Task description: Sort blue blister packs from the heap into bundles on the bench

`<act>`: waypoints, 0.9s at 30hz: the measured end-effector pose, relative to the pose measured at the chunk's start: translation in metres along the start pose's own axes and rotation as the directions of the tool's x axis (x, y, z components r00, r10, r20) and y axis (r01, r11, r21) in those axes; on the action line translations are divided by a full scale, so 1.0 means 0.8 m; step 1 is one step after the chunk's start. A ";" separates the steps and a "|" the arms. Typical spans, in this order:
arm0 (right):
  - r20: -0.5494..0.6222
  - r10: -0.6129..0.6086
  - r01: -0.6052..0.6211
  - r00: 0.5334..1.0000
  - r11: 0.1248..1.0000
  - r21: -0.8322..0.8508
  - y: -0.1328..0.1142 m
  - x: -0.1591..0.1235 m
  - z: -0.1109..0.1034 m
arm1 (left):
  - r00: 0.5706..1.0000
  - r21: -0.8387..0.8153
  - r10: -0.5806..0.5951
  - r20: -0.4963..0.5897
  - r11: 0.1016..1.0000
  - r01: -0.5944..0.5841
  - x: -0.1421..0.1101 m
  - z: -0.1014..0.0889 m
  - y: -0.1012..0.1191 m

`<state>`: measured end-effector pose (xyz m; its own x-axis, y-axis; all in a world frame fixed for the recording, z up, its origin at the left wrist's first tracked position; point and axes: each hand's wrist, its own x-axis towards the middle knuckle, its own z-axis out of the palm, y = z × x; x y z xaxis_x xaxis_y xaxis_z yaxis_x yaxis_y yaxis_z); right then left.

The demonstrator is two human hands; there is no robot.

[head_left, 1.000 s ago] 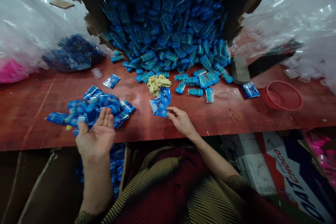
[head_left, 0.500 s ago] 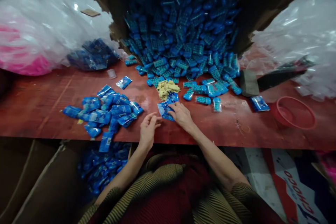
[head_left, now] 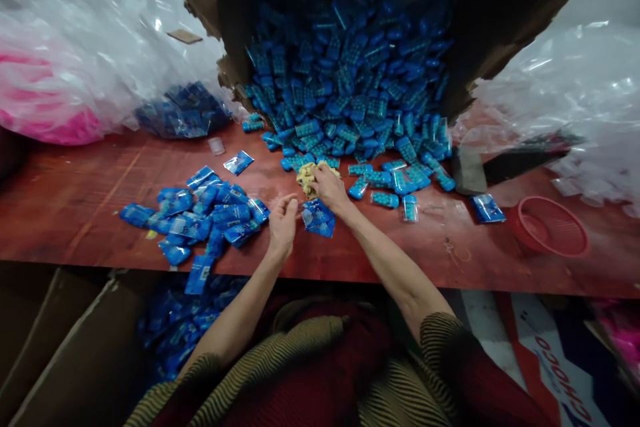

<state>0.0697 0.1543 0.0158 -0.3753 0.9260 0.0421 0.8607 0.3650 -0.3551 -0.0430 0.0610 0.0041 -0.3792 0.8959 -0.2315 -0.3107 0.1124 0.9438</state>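
My right hand point(head_left: 329, 188) rests with its fingers closed on a crumpled yellow cloth point(head_left: 306, 180). Just below it, flat blue printed packets point(head_left: 319, 219) lie on the red table. To the left of these packets, my left hand point(head_left: 283, 221) hovers with its fingers loosely bent and nothing visible in them. Beyond that hand spreads a heap of filled blue packets point(head_left: 230, 213). Blue-capped clear bottles with turquoise balls point(head_left: 379, 179) lie loose to the right of the cloth.
A torn cardboard box point(head_left: 205, 0) spills many similar bottles onto the table. A red basket point(head_left: 550, 227), a dark-handled metal block point(head_left: 469, 170) and a single blue packet point(head_left: 486, 208) lie right. Clear plastic bags point(head_left: 120, 13) stand behind. More packets point(head_left: 175, 327) lie below the table edge.
My right hand has moved up from the flat blue packets onto the yellow cloth. My left hand stays close to the same place. The view has shifted slightly.
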 end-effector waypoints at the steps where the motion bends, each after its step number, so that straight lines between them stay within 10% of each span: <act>1: -0.022 -0.020 0.020 1.000 1.000 -0.001 0.003 -0.011 -0.002 | 0.998 0.052 0.055 -0.012 0.997 -0.054 -0.002 -0.005 -0.002; 7: 0.050 -0.065 0.066 0.997 0.997 -0.037 0.020 -0.083 0.019 | 0.995 0.197 0.100 0.001 0.975 -0.098 -0.017 -0.022 -0.019; 18: -0.199 0.045 -0.024 0.979 0.994 0.108 0.024 -0.107 0.035 | 0.991 0.051 -0.117 -0.061 0.992 0.120 -0.044 -0.006 -0.022; 27: -0.232 0.088 0.056 0.969 0.833 0.550 0.014 -0.127 0.033 | 0.966 0.036 -0.255 0.047 0.967 0.253 -0.029 0.017 -0.028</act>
<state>0.1083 0.0620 -0.0174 -0.2080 0.9517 0.2259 0.5070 0.3024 -0.8072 -0.0154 0.0433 -0.0085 -0.2461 0.8568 -0.4532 -0.3651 0.3512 0.8622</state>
